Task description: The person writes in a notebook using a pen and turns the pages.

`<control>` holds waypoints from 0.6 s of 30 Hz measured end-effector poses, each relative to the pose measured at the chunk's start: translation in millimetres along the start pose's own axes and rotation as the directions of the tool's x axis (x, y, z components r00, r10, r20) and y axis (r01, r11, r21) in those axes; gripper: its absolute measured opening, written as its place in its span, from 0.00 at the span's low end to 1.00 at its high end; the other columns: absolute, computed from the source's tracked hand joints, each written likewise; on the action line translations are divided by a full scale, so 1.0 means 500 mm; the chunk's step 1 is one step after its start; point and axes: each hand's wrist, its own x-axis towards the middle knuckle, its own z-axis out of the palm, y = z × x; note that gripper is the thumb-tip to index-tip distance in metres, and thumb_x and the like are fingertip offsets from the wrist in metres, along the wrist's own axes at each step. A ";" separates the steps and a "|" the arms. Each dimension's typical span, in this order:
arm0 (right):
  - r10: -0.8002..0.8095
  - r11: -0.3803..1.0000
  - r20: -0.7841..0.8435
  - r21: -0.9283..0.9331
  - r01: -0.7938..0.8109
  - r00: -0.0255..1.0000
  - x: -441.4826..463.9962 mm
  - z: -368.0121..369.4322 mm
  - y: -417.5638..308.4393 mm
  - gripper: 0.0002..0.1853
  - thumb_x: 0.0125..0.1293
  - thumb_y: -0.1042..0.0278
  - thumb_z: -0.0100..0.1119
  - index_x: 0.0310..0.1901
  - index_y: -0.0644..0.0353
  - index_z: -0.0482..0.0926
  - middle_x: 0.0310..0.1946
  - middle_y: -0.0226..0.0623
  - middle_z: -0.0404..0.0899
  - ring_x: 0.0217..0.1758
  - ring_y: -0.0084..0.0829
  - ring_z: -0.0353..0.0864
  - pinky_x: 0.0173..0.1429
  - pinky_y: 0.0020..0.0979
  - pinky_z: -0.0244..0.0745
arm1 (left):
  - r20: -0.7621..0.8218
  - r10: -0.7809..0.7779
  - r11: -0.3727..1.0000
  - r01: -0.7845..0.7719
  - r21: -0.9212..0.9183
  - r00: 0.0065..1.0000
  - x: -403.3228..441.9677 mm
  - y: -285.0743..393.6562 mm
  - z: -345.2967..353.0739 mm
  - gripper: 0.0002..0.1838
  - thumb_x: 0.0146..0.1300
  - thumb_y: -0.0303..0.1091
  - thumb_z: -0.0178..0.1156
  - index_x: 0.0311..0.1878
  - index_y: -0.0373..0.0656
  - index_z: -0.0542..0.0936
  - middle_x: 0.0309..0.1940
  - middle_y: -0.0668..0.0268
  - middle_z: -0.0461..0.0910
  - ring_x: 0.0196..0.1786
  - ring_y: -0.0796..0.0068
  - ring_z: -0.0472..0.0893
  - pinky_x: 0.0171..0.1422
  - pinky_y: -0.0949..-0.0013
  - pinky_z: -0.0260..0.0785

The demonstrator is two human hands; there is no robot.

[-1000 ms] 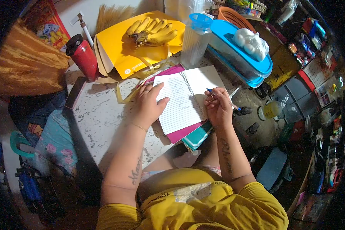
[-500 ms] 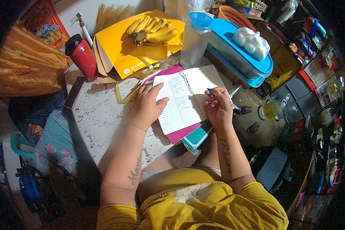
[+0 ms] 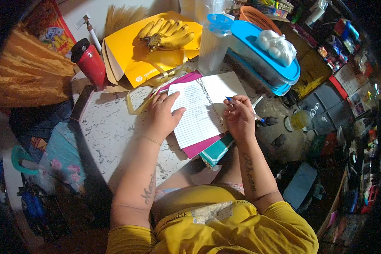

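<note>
An open spiral notebook (image 3: 195, 120) lies in front of me, its left page lined and partly filled with handwriting. My left hand (image 3: 164, 113) rests flat on the left edge of that page, fingers spread. Between the fingers of my right hand (image 3: 240, 116) is a blue-and-white pen (image 3: 258, 117), held over the right-hand page with its blue end pointing up and left. Under the notebook lie a magenta folder (image 3: 193, 150) and a green book (image 3: 216, 151), both sticking out at its lower edge.
Bananas (image 3: 173, 38) lie on a yellow bag (image 3: 127, 53) at the back. Nearby stand a red bottle (image 3: 91, 63), a clear pitcher (image 3: 213, 46) and a blue-lidded container (image 3: 262, 63) bearing a white plastic bag (image 3: 277, 47). A phone (image 3: 82, 103) lies at the table's left edge.
The view has shifted very slightly. Both hands keep nearly the same pose, with the pen still in my right hand.
</note>
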 end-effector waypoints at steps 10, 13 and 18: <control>0.020 0.997 0.150 0.076 -0.032 0.989 0.011 -0.037 0.008 0.04 0.74 0.72 0.58 0.47 0.60 0.77 0.43 0.42 0.84 0.44 0.28 0.84 0.47 0.29 0.79 | 0.015 0.004 0.998 -0.005 0.057 1.000 0.002 0.012 -0.018 0.29 0.61 0.41 0.73 0.65 0.43 0.82 0.54 0.51 0.83 0.62 0.48 0.79 0.70 0.52 0.70; 0.007 0.997 0.129 0.070 -0.016 0.992 0.009 -0.029 0.009 0.04 0.72 0.74 0.59 0.46 0.61 0.77 0.43 0.43 0.85 0.43 0.28 0.84 0.47 0.30 0.79 | -0.002 0.002 1.000 -0.002 -0.013 1.000 0.000 -0.001 -0.002 0.29 0.61 0.43 0.72 0.65 0.43 0.82 0.53 0.51 0.84 0.61 0.48 0.79 0.69 0.52 0.71; 0.035 0.880 0.121 -0.474 0.027 0.992 -0.012 -0.004 -0.001 0.04 0.68 0.77 0.67 0.38 0.61 0.79 0.35 0.39 0.87 0.32 0.23 0.81 0.38 0.25 0.75 | -0.023 0.037 0.999 -0.037 0.031 0.999 -0.001 0.004 -0.019 0.28 0.62 0.43 0.72 0.64 0.43 0.82 0.52 0.50 0.84 0.60 0.48 0.80 0.68 0.52 0.71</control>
